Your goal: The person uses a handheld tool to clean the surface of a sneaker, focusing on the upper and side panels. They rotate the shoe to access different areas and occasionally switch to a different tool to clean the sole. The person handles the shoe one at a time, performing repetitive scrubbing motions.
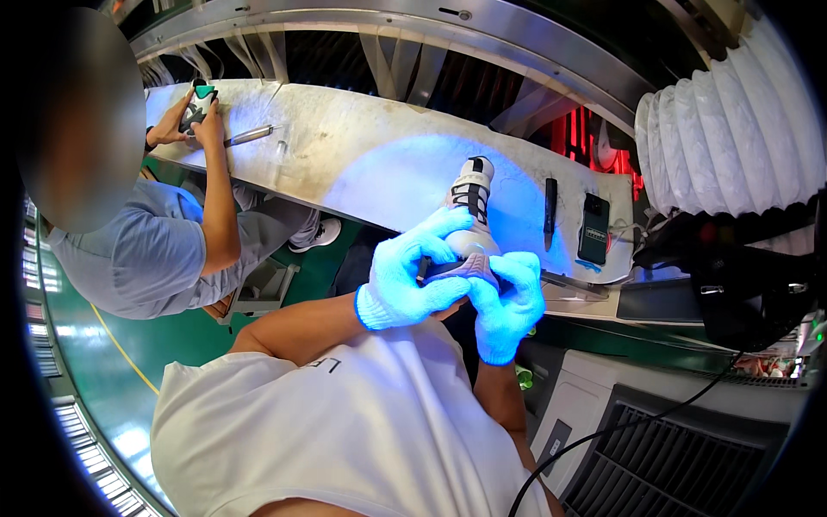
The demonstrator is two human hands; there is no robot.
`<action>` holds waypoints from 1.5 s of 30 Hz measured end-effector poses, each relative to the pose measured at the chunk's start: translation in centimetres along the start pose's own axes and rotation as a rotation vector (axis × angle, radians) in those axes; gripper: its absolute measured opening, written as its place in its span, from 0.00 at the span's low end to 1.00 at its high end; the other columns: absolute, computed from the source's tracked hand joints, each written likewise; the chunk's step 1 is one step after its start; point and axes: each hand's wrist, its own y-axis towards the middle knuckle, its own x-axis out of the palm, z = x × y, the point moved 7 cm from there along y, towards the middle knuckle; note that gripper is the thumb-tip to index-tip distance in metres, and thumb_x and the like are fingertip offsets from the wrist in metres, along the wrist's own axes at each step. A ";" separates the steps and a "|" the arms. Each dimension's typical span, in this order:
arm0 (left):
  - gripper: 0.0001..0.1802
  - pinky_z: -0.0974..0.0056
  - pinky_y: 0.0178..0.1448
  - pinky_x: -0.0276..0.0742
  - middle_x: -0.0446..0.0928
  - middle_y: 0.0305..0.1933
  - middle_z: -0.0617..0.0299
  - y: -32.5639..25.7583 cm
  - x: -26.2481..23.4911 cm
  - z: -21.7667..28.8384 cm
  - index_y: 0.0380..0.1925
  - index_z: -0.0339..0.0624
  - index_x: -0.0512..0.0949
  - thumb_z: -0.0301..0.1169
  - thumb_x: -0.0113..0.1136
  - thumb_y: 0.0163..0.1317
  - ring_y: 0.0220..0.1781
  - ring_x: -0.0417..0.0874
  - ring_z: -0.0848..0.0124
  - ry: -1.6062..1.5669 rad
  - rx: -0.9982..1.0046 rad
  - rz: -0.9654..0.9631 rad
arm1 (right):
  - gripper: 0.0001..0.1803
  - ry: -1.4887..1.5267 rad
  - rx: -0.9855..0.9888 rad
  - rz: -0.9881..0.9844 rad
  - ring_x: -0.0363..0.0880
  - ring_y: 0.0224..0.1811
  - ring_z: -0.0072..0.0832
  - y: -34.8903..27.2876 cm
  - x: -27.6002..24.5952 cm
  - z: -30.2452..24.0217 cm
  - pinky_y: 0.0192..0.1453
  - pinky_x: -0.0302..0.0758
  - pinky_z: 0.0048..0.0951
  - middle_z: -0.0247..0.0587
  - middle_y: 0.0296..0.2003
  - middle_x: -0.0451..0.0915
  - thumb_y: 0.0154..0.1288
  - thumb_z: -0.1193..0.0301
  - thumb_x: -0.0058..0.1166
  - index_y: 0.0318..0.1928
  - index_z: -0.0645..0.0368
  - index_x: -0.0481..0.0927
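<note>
A light grey sneaker with dark laces is held between my two gloved hands over the near edge of the bench. Its toe points toward me and its ankle opening faces the far side. My left hand, in a white knit glove lit blue, wraps the left side of the toe, fingers on the upper and thumb low by the sole. On the right side of the toe, my right hand, gloved alike, pinches the edge of the pinkish sole. The sneaker's underside is hidden.
A black slim tool and a dark phone lie on the pale bench. At left, a co-worker's hands hold another shoe near a silver tool. A white ribbed duct hangs at right; a black cable runs below.
</note>
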 end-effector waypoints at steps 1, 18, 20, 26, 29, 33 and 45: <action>0.18 0.47 0.78 0.78 0.85 0.67 0.31 -0.2 -0.1 -0.3 0.35 0.31 0.81 0.30 0.84 0.63 0.76 0.84 0.41 -0.006 -0.017 0.013 | 0.19 -0.047 -0.022 -0.003 0.82 0.45 0.32 -0.1 0.1 -0.2 0.50 0.80 0.33 0.39 0.44 0.81 0.59 0.78 0.82 0.49 0.59 0.88; 0.17 0.48 0.72 0.85 0.90 0.60 0.41 1.4 -0.5 -0.6 0.30 0.35 0.80 0.26 0.84 0.61 0.69 0.90 0.46 -0.047 -0.003 0.059 | 0.19 -0.103 -0.079 0.072 0.76 0.43 0.29 0.7 1.2 -1.1 0.49 0.74 0.31 0.36 0.41 0.76 0.58 0.85 0.78 0.47 0.61 0.85; 0.17 0.48 0.73 0.85 0.90 0.59 0.41 1.5 -0.6 -0.6 0.30 0.35 0.80 0.26 0.84 0.60 0.68 0.91 0.46 -0.038 -0.002 0.058 | 0.22 -0.139 -0.127 0.063 0.76 0.40 0.31 0.9 1.3 -1.3 0.44 0.74 0.33 0.37 0.39 0.77 0.57 0.85 0.80 0.49 0.59 0.84; 0.18 0.48 0.71 0.86 0.91 0.58 0.41 1.8 -0.7 -0.9 0.36 0.35 0.81 0.28 0.86 0.59 0.67 0.92 0.49 -0.046 -0.001 0.020 | 0.23 -0.125 -0.085 0.035 0.75 0.46 0.26 0.7 0.9 -1.2 0.52 0.75 0.28 0.34 0.44 0.76 0.57 0.88 0.77 0.50 0.60 0.83; 0.21 0.50 0.68 0.88 0.89 0.61 0.41 1.5 -0.7 -1.3 0.44 0.36 0.82 0.29 0.87 0.59 0.63 0.94 0.51 -0.082 -0.078 0.027 | 0.29 0.063 0.188 0.203 0.74 0.46 0.21 -0.2 0.9 -0.1 0.51 0.76 0.24 0.32 0.45 0.76 0.58 0.88 0.78 0.59 0.61 0.81; 0.30 0.51 0.69 0.87 0.87 0.66 0.44 2.1 -1.3 -1.9 0.60 0.34 0.84 0.33 0.84 0.61 0.62 0.92 0.54 -0.070 -0.156 -0.156 | 0.37 0.169 0.315 0.171 0.78 0.44 0.19 -0.7 1.4 0.9 0.52 0.84 0.27 0.31 0.44 0.79 0.63 0.82 0.82 0.69 0.66 0.75; 0.22 0.50 0.81 0.75 0.83 0.70 0.50 3.1 -1.2 -3.1 0.59 0.33 0.89 0.33 0.73 0.68 0.74 0.81 0.59 -0.214 -0.450 -0.346 | 0.42 -0.104 0.133 0.026 0.86 0.55 0.33 -0.6 3.0 -0.7 0.62 0.84 0.35 0.47 0.56 0.87 0.58 0.68 0.88 0.69 0.65 0.80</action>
